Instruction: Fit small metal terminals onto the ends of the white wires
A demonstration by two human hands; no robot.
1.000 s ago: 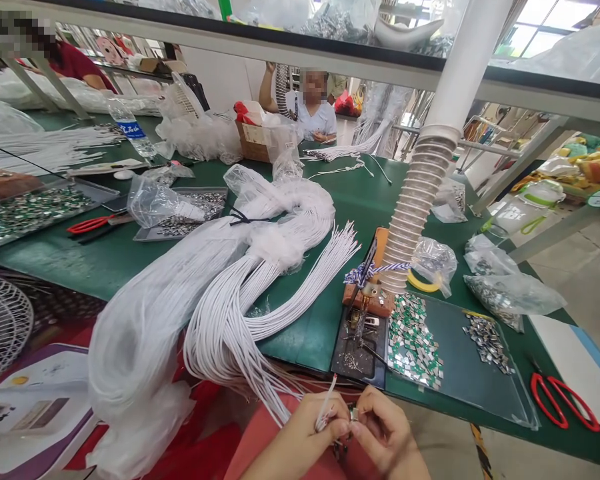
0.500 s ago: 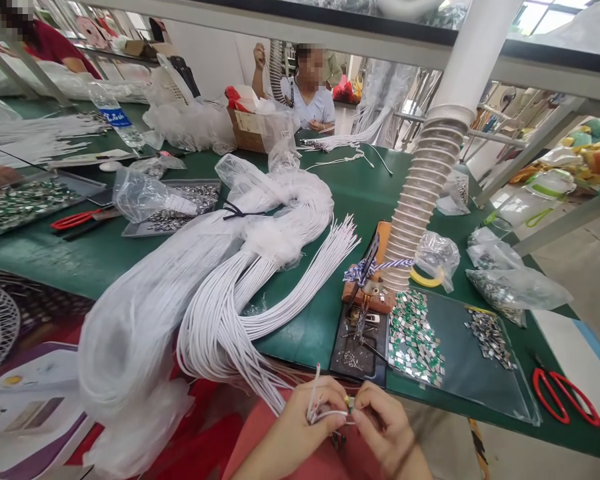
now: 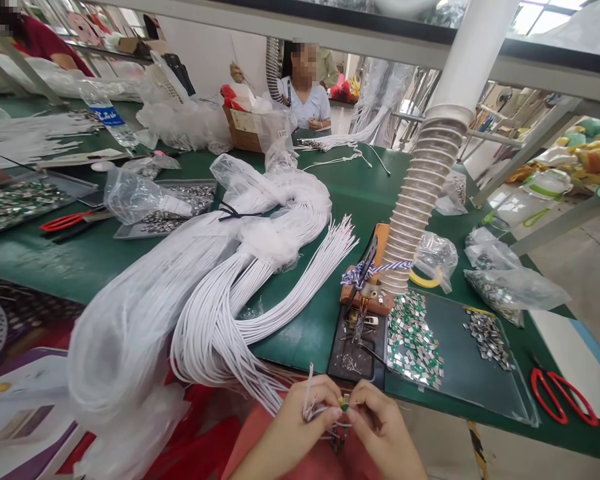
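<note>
Pinching a white cable (image 3: 309,393) between closed fingertips, the left hand (image 3: 311,412) meets the right hand (image 3: 373,415), whose closed grip holds a small green connector (image 3: 345,405), before the surface (image 3: 480,407).

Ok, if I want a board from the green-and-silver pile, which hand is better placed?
Probably the right hand: it's nearer the pile, while the left hand pinches white wires. Both are busy at a small piece, so the right should let go first.
</note>
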